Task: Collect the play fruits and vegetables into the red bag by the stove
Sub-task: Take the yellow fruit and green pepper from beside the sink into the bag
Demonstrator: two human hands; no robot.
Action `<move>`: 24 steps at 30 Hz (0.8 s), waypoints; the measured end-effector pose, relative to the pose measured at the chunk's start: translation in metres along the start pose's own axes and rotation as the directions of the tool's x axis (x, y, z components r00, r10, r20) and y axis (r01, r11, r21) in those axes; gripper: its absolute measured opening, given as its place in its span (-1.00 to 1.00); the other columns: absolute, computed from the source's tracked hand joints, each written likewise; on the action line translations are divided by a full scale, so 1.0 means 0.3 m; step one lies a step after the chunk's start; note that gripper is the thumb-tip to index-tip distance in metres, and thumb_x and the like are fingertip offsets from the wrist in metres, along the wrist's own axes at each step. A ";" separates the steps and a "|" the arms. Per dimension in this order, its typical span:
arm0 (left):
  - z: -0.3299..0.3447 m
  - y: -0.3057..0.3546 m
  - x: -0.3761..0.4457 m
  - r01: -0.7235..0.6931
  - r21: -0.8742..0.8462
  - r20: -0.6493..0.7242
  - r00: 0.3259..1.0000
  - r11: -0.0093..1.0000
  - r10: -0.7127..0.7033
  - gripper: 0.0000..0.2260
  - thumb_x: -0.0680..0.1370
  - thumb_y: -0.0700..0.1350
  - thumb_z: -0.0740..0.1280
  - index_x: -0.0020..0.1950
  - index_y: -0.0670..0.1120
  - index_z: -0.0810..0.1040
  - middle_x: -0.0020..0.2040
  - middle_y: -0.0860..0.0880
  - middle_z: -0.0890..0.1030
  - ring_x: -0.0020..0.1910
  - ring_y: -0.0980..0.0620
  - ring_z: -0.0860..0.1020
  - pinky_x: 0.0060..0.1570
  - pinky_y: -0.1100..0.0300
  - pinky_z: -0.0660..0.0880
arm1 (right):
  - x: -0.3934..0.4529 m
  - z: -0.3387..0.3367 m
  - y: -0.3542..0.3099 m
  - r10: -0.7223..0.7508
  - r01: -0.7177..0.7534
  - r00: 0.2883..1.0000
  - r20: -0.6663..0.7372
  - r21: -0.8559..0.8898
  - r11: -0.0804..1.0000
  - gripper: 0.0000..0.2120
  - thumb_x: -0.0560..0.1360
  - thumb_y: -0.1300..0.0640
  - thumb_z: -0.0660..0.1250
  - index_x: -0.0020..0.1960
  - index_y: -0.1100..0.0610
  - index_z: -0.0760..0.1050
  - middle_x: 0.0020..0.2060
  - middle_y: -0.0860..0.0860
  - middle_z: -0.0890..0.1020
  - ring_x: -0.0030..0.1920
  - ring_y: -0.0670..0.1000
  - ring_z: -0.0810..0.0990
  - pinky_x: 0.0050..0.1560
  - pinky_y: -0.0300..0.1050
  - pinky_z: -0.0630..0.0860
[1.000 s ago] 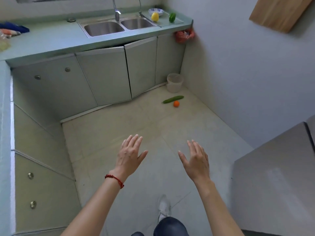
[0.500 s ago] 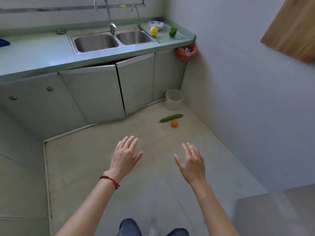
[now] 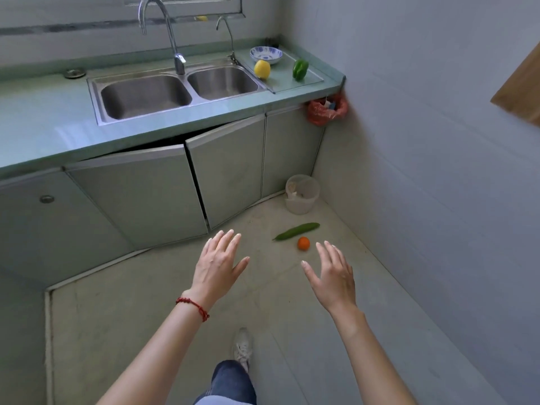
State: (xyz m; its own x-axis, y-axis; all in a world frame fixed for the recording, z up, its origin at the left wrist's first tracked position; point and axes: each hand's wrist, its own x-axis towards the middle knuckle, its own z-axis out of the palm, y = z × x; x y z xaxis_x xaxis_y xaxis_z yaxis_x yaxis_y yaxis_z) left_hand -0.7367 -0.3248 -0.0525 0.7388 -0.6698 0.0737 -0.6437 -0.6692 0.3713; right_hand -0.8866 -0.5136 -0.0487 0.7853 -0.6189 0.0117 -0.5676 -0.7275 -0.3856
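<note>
A green cucumber [image 3: 296, 231] and a small orange [image 3: 303, 243] lie on the floor near the corner. On the counter to the right of the sink sit a yellow lemon [image 3: 262, 69] and a green pepper [image 3: 300, 70]. A red plastic bag [image 3: 326, 110] hangs at the counter's right end against the wall. My left hand [image 3: 217, 266] and my right hand [image 3: 331, 274] are held out in front of me, fingers spread, both holding nothing. The right hand's fingertips are just right of the orange in the picture, above the floor.
A double steel sink [image 3: 178, 90] with a tall tap is set in the green counter [image 3: 43, 121]. A blue-patterned bowl [image 3: 266, 54] stands behind the lemon. A pale plastic bin [image 3: 301, 194] sits in the floor corner. Two cabinet doors [image 3: 228, 171] hang ajar. My shoe [image 3: 242, 344] steps forward.
I have walked closer to the sink corner; the cucumber, orange and counter now look larger and nearer. Both hands stay open and empty, now reaching nearer the orange.
</note>
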 end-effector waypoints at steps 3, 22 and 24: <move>-0.027 -0.054 0.205 -0.009 0.015 0.010 1.000 1.000 0.009 -0.49 0.53 0.08 0.23 0.41 -0.13 0.29 0.43 -0.14 0.34 0.46 -0.13 0.21 0.45 -0.02 0.11 | 0.202 -0.001 -0.040 0.019 -0.019 1.000 -0.005 -0.005 1.000 -0.44 0.52 -0.14 0.18 0.42 0.09 0.22 0.45 0.06 0.27 0.46 0.02 0.15 0.38 -0.06 0.15; -0.001 -0.173 1.287 -0.031 0.060 -0.004 1.000 0.998 0.031 -0.47 0.54 0.13 0.18 0.44 -0.09 0.23 0.47 -0.09 0.27 0.49 -0.08 0.13 0.47 0.02 -0.01 | 1.288 0.002 -0.057 0.019 -0.018 0.998 -0.059 0.008 1.000 -0.45 0.51 -0.10 0.23 0.40 0.14 0.26 0.43 0.11 0.31 0.45 0.07 0.20 0.41 -0.04 0.11; -0.003 -0.162 1.402 -0.022 0.063 0.001 1.000 0.998 0.022 -0.47 0.55 0.13 0.17 0.44 -0.09 0.23 0.47 -0.10 0.27 0.49 -0.08 0.13 0.47 0.02 0.00 | 1.410 -0.013 -0.046 0.016 -0.016 0.998 -0.054 0.003 1.000 -0.45 0.51 -0.10 0.22 0.40 0.14 0.27 0.43 0.11 0.31 0.45 0.07 0.20 0.41 -0.03 0.11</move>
State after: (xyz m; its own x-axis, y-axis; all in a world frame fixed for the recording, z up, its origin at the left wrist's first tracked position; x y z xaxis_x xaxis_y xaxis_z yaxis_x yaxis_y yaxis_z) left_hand -0.3946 -0.5737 -0.0388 0.7244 -0.6847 0.0805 -0.6710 -0.6735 0.3101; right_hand -0.5474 -0.7665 -0.0350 0.7614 -0.6459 0.0556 -0.5793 -0.7164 -0.3889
